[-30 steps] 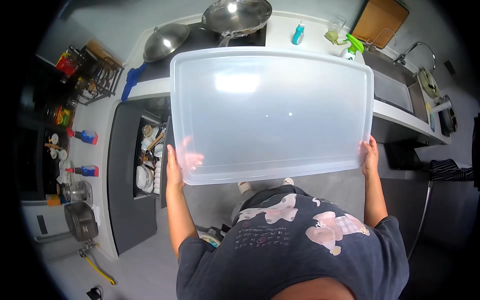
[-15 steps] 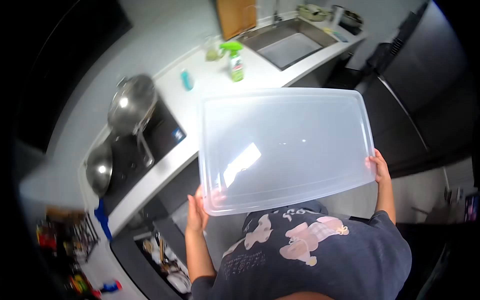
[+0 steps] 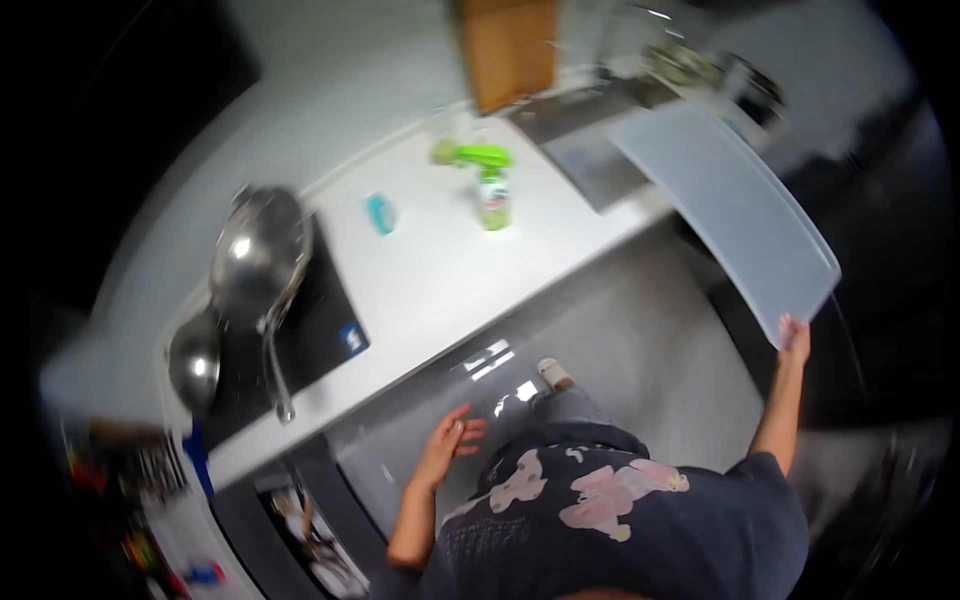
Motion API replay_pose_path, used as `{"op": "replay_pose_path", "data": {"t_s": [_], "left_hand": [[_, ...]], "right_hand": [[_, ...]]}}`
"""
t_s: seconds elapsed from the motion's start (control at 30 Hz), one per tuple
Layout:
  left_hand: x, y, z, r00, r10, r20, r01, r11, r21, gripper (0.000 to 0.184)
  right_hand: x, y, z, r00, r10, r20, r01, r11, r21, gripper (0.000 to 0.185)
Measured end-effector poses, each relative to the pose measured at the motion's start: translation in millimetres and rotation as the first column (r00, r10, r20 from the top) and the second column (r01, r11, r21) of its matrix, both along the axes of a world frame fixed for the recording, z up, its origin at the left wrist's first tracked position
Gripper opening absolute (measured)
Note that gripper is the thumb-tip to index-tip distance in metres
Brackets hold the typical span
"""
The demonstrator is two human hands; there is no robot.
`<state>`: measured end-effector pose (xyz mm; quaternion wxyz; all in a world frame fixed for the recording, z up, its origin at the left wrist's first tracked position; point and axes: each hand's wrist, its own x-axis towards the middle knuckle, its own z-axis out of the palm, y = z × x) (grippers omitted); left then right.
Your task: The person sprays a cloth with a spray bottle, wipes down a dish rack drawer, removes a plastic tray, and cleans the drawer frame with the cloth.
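The translucent plastic lid (image 3: pixel 735 215) is held out at the right, tilted, with its far end over the sink's front edge. My right hand (image 3: pixel 793 338) grips its near corner, the fingers closed on the rim. My left hand (image 3: pixel 452 445) hangs above the floor in front of my body, holding nothing, with its fingers apart. A green spray bottle (image 3: pixel 494 200) and a small teal bottle (image 3: pixel 380 214) stand on the white counter (image 3: pixel 430 275).
At the left, a wok (image 3: pixel 262 250) and a domed metal lid (image 3: pixel 195 362) rest on the dark stove (image 3: pixel 325 300). A drawer (image 3: pixel 305 530) with dishes stands open below. The sink (image 3: pixel 590 165) and a wooden board (image 3: pixel 508 50) are at the back.
My left hand has let go of the translucent lid. My right hand has swung it to the right and turned it. The view has turned towards the sink side.
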<state>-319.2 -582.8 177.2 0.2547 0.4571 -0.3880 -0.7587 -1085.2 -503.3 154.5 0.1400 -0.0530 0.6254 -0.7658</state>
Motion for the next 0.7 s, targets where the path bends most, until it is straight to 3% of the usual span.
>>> {"op": "replay_pose_path", "data": {"t_s": [0.03,0.07,0.1,0.13,0.17,0.27,0.37,0.53,0.7], "left_hand": [[-3,-5,-10,0.994,0.100,0.034,-0.102,0.993,0.059,0.054],[-8,-8,-18,0.982,0.183,0.055,-0.187,0.979,0.081,0.053],[-12,-12,-25,0.957,0.278,0.087,-0.287,0.952,0.109,0.053],[-16,-10,-32,0.925,0.359,0.122,-0.374,0.917,0.138,0.054],[-19,-5,-37,0.888,0.433,0.155,-0.456,0.874,0.169,0.056],[-35,18,-39,0.746,0.624,0.232,-0.663,0.727,0.179,0.054],[-59,45,-59,0.622,0.730,0.283,-0.783,0.585,0.212,0.052],[-90,107,-70,0.414,0.814,0.407,-0.903,0.312,0.294,0.047],[-93,168,-106,0.324,0.811,0.487,-0.924,0.160,0.347,0.042]], "right_hand": [[-32,-46,2,0.981,0.189,-0.045,-0.189,0.982,0.007,0.029],[-58,-92,6,0.968,0.243,-0.066,-0.225,0.952,0.207,0.032],[-148,-134,-37,0.918,0.289,0.272,-0.300,0.954,-0.001,0.041],[-147,-171,-25,0.918,0.397,0.017,-0.387,0.882,0.268,0.049],[-154,-205,-16,0.882,0.464,-0.075,-0.403,0.829,0.387,0.049],[-183,-279,-2,0.717,0.667,-0.205,-0.481,0.685,0.547,0.046],[-184,-350,-13,0.434,0.857,-0.278,-0.626,0.509,0.591,0.044],[-84,-383,-69,0.485,0.850,-0.205,-0.427,0.435,0.793,0.042],[-11,-387,-106,0.433,0.888,-0.153,-0.376,0.332,0.865,0.039]]}}
